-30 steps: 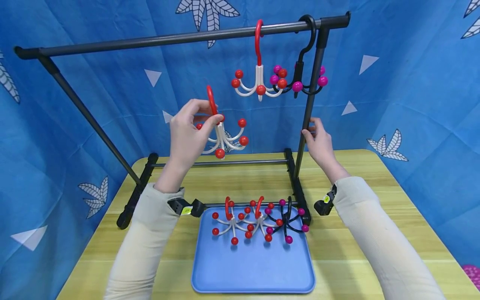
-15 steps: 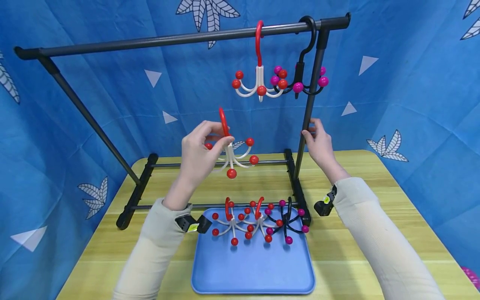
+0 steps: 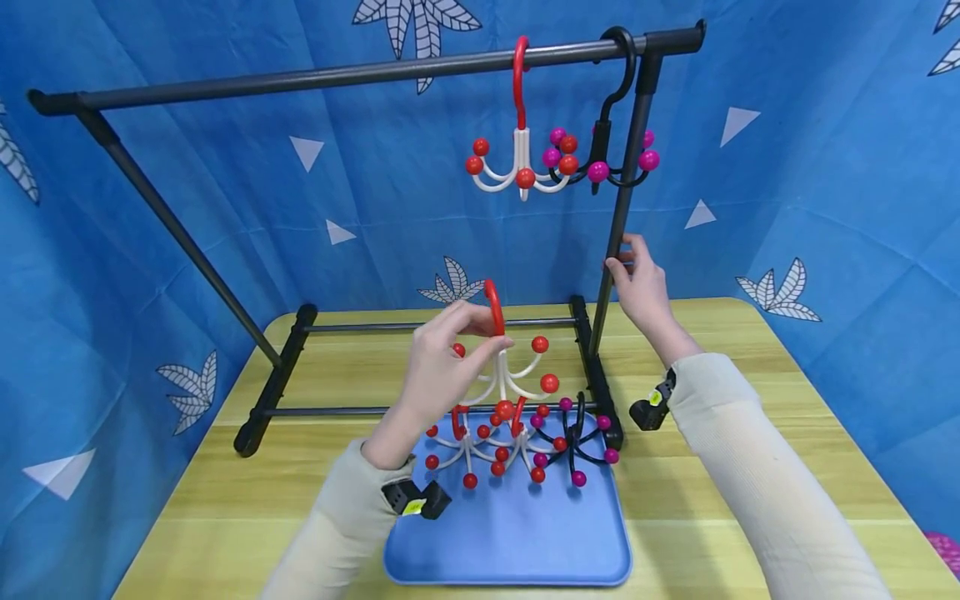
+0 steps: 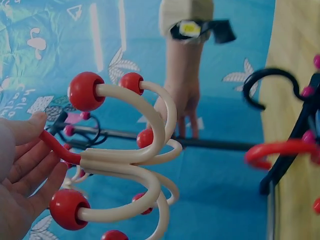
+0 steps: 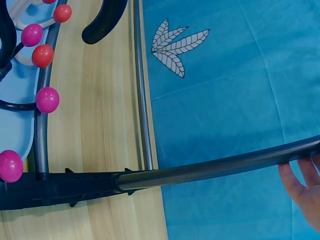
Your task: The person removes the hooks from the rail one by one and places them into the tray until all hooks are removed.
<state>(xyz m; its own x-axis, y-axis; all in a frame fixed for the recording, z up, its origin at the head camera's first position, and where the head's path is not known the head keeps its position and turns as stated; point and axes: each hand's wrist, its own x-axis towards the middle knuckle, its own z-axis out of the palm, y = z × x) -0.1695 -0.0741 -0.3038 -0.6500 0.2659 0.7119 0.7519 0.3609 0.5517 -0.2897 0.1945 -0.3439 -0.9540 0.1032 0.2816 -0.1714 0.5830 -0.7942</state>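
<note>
My left hand pinches the red hook of a white multi-arm hanger tipped with red balls. It holds this hanger upright, just above and behind the blue tray. In the left wrist view the thumb and fingers meet on the hook's red stem. My right hand grips the right upright post of a black rack. On the tray lie two more red-and-white hangers and a black hanger with magenta balls. The held hanger's lower arms overlap them in the head view.
From the right end of the top bar hang a red-and-white hanger and a black one with magenta balls. The rack's black feet and lower bars stand on the wooden table. Blue cloth encloses the back and sides.
My left hand has brought the held hanger down and to the right, from mid-height inside the rack to near the tray. The right hand has stayed on the post.
</note>
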